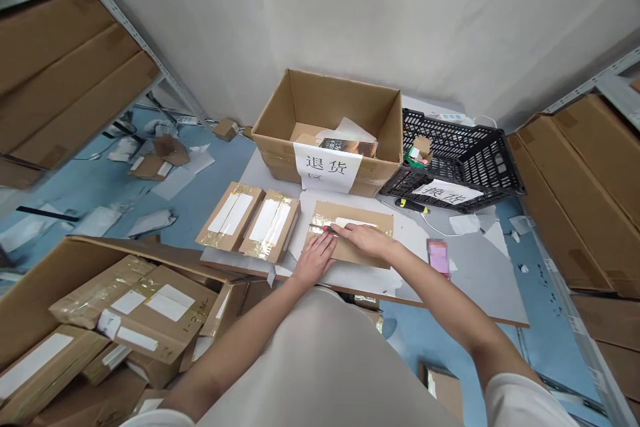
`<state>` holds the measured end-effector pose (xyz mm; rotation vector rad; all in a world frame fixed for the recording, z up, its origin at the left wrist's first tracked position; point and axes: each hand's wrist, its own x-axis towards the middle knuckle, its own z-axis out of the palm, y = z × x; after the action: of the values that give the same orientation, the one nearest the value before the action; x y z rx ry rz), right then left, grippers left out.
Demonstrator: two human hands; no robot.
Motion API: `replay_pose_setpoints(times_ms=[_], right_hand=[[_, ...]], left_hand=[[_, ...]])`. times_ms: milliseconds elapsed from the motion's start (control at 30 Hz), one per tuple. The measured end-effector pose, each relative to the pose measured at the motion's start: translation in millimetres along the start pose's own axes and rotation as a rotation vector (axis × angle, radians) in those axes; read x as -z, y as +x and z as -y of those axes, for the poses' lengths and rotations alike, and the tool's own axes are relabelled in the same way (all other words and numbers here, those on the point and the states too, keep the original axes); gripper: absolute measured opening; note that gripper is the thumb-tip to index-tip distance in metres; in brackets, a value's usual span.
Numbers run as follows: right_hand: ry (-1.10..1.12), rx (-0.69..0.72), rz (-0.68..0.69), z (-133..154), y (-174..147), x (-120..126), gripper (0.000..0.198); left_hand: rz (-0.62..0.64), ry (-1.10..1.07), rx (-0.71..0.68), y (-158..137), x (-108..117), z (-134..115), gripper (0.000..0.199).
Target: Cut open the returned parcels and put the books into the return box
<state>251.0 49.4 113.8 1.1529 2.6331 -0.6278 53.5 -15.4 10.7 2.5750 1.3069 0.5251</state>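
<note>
A taped cardboard parcel [363, 255] with a white label lies flat on the table in front of me. My right hand [364, 239] reaches over it, fingers closed around a slim red-and-black box cutter [327, 228]. The cutter's tip points left, over the clear tape near the parcel's left end. My left hand [315, 259] presses on the parcel's lower left part, fingers stretched out, just below the cutter. Two closed parcels, one on the far left [231, 217] and one beside it [271, 225], lie left of my hands.
Behind the parcel stands a large open carton [277, 157] with a handwritten sign; a black plastic crate [470, 163] adjoins it. A phone [439, 257] and a yellow-and-black tool [411, 205] lie right. A big carton of parcels [75, 247] stands lower left; shelves flank both sides.
</note>
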Motion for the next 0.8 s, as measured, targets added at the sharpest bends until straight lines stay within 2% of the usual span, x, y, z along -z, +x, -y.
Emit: replay_pose_setpoints(times_ms=[267,500,633,800], right_hand=[[-0.108,-0.050,0.028,5.8,6.4,10.3,0.062],[-0.189,-0.112,0.084,-0.7,-11.6,13.9,0.057],[-0.275,-0.154,0.173,-20.5,-48.4,22.7,0.060],[-0.321,-0.321,0.237,-62.5,-127.9,30.3,0.079]], left_hand=[[-0.030,-0.018,-0.008,-1.5,-4.3,3.5,0.046],[-0.037,0.009,0.016,-2.2,-5.4,1.4,0.048],[-0.027,0.081,0.041,-1.4,-2.5,-1.6,0.047],[0.003,0.117,0.052,3.6,1.7,-2.8,0.045]])
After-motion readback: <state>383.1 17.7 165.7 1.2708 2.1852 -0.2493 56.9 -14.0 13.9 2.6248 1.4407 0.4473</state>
